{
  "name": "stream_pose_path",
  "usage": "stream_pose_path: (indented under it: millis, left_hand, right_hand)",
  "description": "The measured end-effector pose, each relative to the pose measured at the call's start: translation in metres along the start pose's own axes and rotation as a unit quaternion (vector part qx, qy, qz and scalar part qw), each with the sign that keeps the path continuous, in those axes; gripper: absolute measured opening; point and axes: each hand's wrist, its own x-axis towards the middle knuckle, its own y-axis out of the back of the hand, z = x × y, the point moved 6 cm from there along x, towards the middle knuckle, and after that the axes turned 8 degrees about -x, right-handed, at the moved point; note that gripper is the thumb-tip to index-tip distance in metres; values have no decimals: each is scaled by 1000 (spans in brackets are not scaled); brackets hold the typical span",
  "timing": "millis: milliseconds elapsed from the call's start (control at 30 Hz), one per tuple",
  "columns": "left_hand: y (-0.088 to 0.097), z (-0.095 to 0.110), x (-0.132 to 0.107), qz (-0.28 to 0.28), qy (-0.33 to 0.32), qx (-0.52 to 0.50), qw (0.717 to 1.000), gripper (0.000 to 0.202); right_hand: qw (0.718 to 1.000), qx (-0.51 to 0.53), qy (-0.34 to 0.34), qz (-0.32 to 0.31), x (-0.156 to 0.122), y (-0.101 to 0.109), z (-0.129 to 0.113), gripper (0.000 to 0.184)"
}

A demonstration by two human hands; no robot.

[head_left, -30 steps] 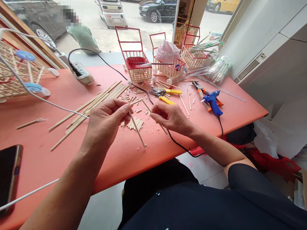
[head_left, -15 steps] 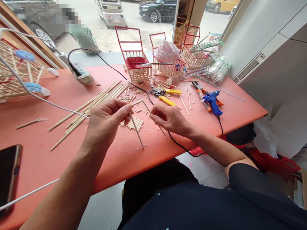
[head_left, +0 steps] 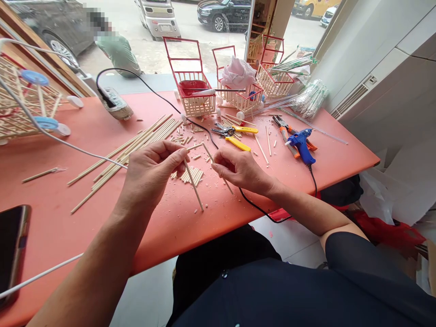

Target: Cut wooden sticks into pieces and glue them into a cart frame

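Between my hands is a three-sided frame of thin wooden sticks (head_left: 194, 186), held above the pink table (head_left: 163, 245). My left hand (head_left: 153, 170) pinches its left corner, where a short crosspiece meets a long stick. My right hand (head_left: 240, 169) pinches the other long stick (head_left: 208, 152) partway down. The two long sticks point down toward me. Beneath the frame lies a row of short cut sticks (head_left: 192, 175), with crumbs and offcuts around it. Beyond my right hand lie yellow-handled wire strippers (head_left: 238, 136).
Long sticks (head_left: 122, 156) lie left. A blue glue gun (head_left: 303, 145) and orange-handled pliers (head_left: 283, 136) are at the right. Small stick carts (head_left: 197, 97) stand at the back. A black cable (head_left: 155, 91) crosses the table; a phone (head_left: 13, 250) lies front left. Outside sits a person (head_left: 117, 52).
Almost nothing differs. My right hand and the stick it pinches have shifted very slightly left; both hands keep their hold on the frame.
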Motion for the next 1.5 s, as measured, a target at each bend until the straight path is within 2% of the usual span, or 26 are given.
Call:
stream_pose_path:
  millis: [300,1500]
  left_hand:
    - [0,0,-1,-2,0,5,1000,17]
    - [0,0,1,-10,2,25,1000,13]
  right_hand:
    - [1000,-19,21,9,1,0,-1,23]
    - [1000,6,6,0,-2,-3,2,23]
